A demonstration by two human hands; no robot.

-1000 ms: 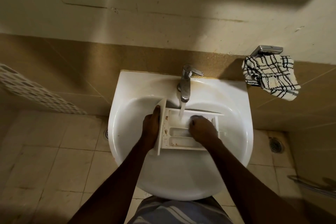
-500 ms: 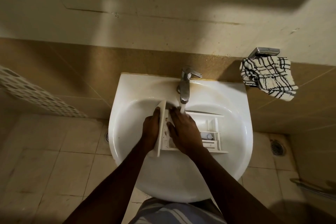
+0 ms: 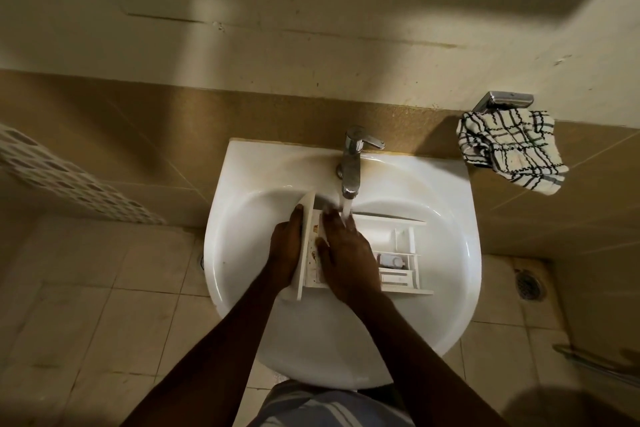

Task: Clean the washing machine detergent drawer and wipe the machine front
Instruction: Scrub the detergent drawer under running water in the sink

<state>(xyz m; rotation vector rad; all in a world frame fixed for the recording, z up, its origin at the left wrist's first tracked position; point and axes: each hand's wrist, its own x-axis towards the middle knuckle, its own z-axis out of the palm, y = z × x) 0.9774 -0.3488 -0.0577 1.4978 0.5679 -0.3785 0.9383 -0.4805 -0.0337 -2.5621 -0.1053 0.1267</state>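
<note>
A white detergent drawer (image 3: 398, 246) lies across the basin of a white sink (image 3: 433, 322), its front panel at the left standing on edge. My left hand (image 3: 285, 248) grips that front panel from the left. My right hand (image 3: 346, 253) lies flat inside the drawer's left compartments, fingers spread, fingertips under the water stream (image 3: 347, 210) running from the chrome tap (image 3: 353, 163). Brown spots show on the drawer's inner wall near the panel. The right compartments with a small insert are uncovered.
A black-and-white checked cloth (image 3: 509, 149) hangs from a chrome holder (image 3: 504, 100) on the wall at right. A white perforated basket (image 3: 69, 184) stands at left. The tiled floor has a drain (image 3: 528, 285) at right, and a metal bar (image 3: 595, 364) at lower right.
My right hand slid from the drawer's right end to its left compartments, up under the water stream. The left hand kept its hold on the front panel.
</note>
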